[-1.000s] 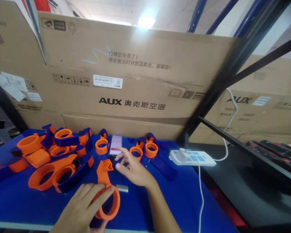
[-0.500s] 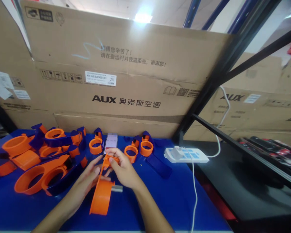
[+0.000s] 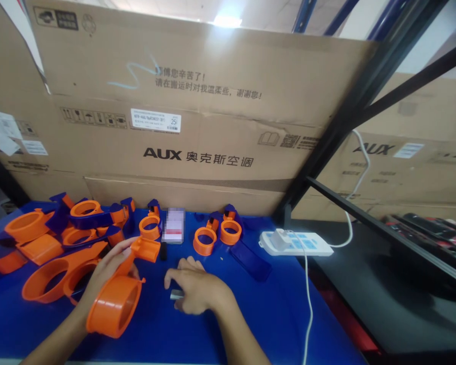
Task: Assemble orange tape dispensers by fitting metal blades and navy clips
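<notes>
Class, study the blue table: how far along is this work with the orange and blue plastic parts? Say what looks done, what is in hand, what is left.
Looks done: several orange-and-blue joined pieces lie at the table's back left.
In hand: the left hand holds one bare orange ring part; the right hand presses on a small grey metal piece.
Left: loose orange rings and a separate blue piece lie unjoined.
</notes>
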`<move>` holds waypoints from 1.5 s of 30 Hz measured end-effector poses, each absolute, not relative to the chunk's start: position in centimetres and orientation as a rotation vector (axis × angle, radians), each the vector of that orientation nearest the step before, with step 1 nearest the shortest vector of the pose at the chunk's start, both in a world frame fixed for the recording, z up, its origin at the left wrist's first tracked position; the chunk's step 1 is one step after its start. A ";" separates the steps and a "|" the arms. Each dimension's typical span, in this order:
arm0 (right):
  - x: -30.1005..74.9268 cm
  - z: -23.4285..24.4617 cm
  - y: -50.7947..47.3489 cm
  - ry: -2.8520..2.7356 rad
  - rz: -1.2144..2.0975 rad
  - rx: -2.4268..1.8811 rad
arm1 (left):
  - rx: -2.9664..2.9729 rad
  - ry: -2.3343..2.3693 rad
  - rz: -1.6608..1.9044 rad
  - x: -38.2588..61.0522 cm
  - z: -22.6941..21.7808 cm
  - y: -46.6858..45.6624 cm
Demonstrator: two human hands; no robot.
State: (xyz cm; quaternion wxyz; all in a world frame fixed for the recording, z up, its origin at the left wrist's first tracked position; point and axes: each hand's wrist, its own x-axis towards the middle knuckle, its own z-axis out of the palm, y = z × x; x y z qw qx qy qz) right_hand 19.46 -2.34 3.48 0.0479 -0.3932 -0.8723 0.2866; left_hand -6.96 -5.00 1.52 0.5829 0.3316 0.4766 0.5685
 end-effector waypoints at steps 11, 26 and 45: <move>18.2 2.8 -1.5 -2.489 0.723 -1.268 | 0.974 0.992 1.295 -2.9 2.9 -1.2; 17.4 2.6 -0.1 -2.229 0.559 -1.389 | 0.820 0.604 1.447 -2.1 1.0 1.2; 17.7 3.6 -0.4 -2.478 0.555 -1.384 | 0.744 0.595 1.418 -1.0 0.1 1.2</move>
